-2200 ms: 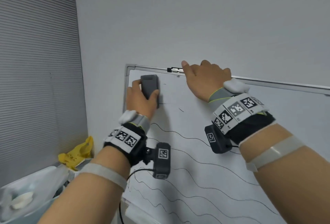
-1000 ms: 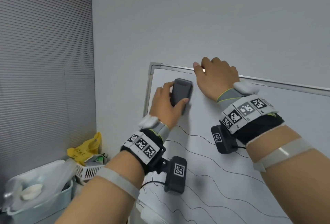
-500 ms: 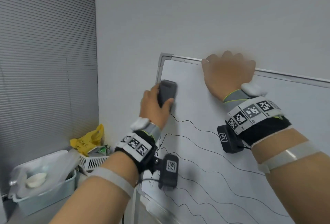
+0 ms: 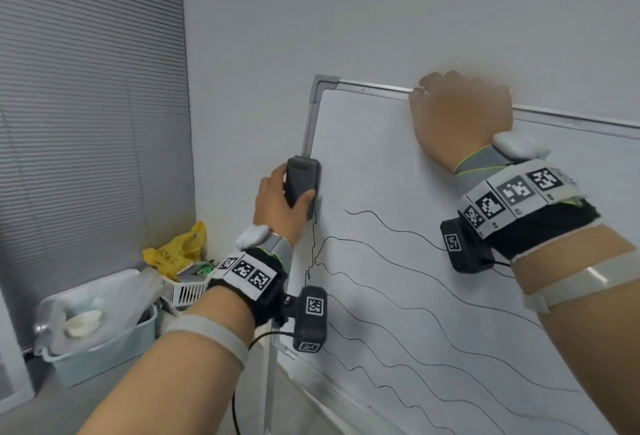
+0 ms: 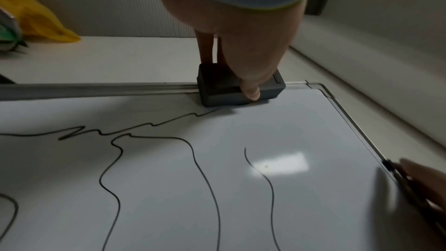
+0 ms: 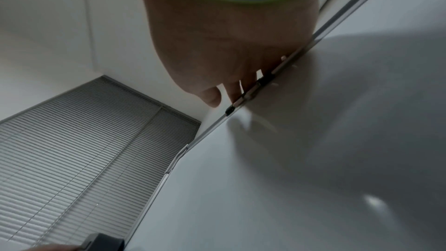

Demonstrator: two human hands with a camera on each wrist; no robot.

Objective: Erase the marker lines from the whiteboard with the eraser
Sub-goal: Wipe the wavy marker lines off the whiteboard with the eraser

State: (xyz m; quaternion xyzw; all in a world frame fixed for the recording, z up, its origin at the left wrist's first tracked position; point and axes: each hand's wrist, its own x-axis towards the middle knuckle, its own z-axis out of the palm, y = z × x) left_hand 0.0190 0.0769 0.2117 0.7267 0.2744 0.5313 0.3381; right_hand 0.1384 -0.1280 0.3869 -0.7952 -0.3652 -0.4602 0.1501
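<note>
A whiteboard (image 4: 388,143) with a grey metal frame leans against the wall, its upper part blank. Several wavy black marker lines (image 4: 398,230) cross its middle and lower area. My left hand (image 4: 277,206) grips a dark grey eraser (image 4: 301,180) and presses it on the board at the left frame edge, just above a jagged vertical line (image 4: 314,244). The left wrist view has the eraser (image 5: 239,91) against the frame rail with my thumb over it. My right hand (image 4: 460,112) holds the board's top edge, fingers curled over the frame (image 6: 251,91).
A slatted grey blind (image 4: 86,105) covers the left wall. Below it a pale blue tub (image 4: 100,348), a white basket (image 4: 183,290) and a yellow bag (image 4: 176,251) sit on a surface left of the board. Plain wall lies above the board.
My left hand has carried the eraser from the board's upper part leftward and down to the left frame edge. The short marks near the top are gone. My right hand stays on the top edge.
</note>
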